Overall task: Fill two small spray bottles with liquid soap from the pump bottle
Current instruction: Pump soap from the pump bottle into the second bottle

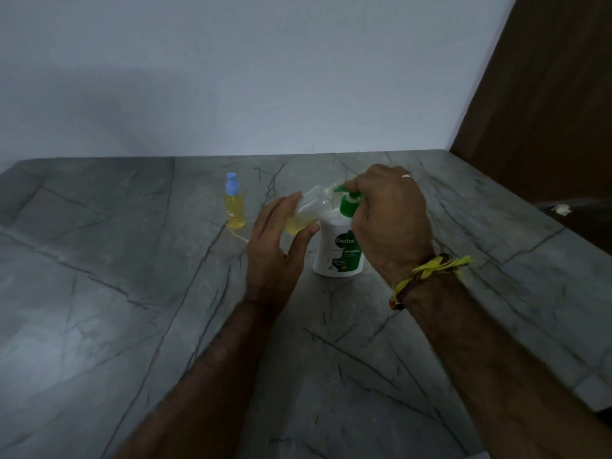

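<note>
A white pump bottle (337, 250) with a green pump head stands on the grey stone counter (132, 293). My right hand (390, 220) is curled over the green pump head and grips it. My left hand (275, 246) holds a small clear spray bottle (308, 210) tilted, its open neck against the pump nozzle and yellow soap pooled in its lower end. A second small spray bottle (235, 207), filled with yellow liquid and closed with a blue spray cap, stands upright to the left.
A thin tube (236, 234) lies on the counter beside the capped bottle. A pale wall runs behind the counter. A dark wooden panel (546, 94) rises at the right, with a small white scrap (561, 209) near it.
</note>
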